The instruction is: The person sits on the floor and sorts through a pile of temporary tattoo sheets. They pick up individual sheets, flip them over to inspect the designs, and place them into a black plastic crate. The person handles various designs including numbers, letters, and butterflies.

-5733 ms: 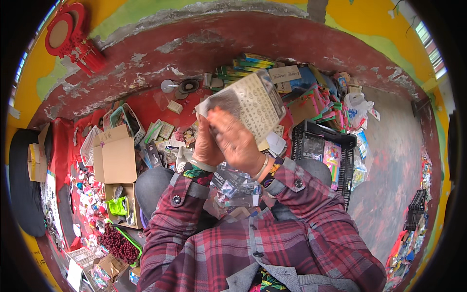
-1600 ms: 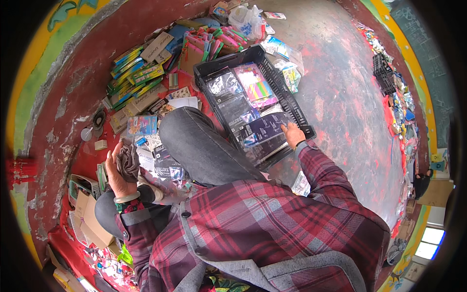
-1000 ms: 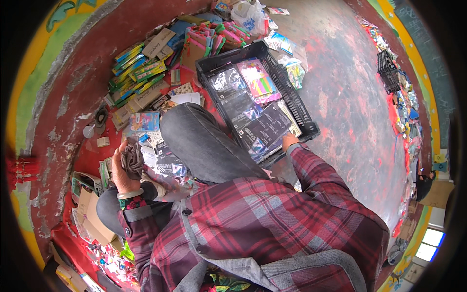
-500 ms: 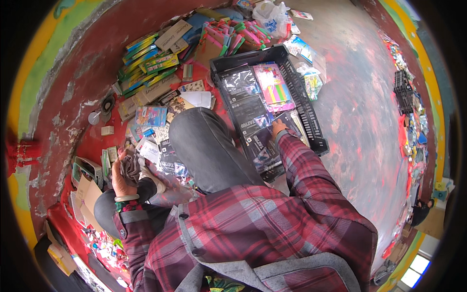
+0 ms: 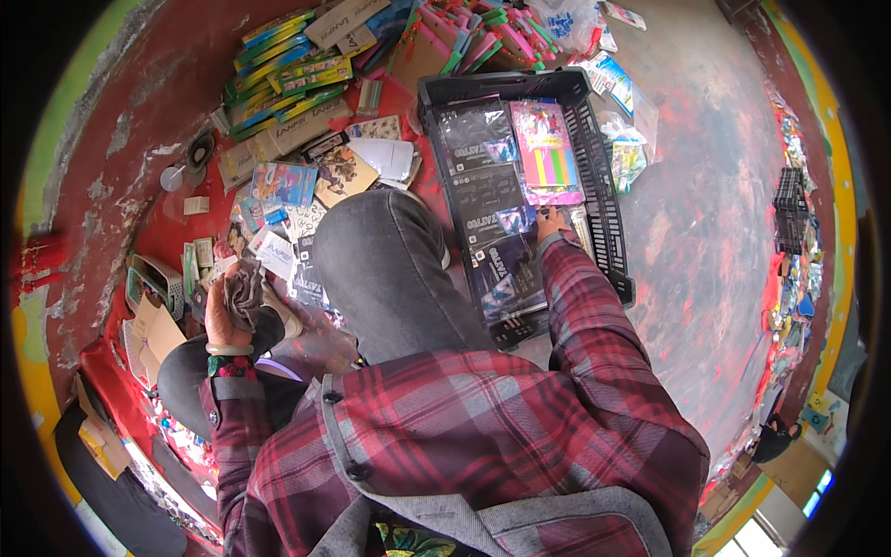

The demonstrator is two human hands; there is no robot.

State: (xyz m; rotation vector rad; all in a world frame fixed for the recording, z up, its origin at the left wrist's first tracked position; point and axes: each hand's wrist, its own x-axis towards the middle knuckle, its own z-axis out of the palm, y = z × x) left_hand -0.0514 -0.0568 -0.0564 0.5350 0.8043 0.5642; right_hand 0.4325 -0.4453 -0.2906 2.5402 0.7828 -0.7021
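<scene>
Low by the right knee, a black plastic crate (image 5: 608,218), rectangular with slotted lattice sides, held flat, glossy dark packets (image 5: 490,192) in a row, their film wrappers creased and catching light. Beside them in the crate lay a pink packet (image 5: 546,153) with bright vertical stripes. The right hand (image 5: 552,225) was inside the crate, palm down, fingers partly bent and slightly apart at the packets below the pink one; could not tell whether it gripped any. The left hand (image 5: 221,317) stood well apart near the other knee, loosely curled, with a soft, crumpled grey-brown cloth (image 5: 244,292) bunched against palm and fingers. Between the arms rose a knee in smooth grey denim (image 5: 380,269). Beyond it, thin cards and papers (image 5: 380,158) overlapped on red sheeting (image 5: 209,223). Farther off, slim green-and-yellow boxes (image 5: 288,79) were stacked askew near matte brown cartons (image 5: 278,148). Right of the crate, the concrete floor (image 5: 701,241) showed worn grey with reddish smears.
</scene>
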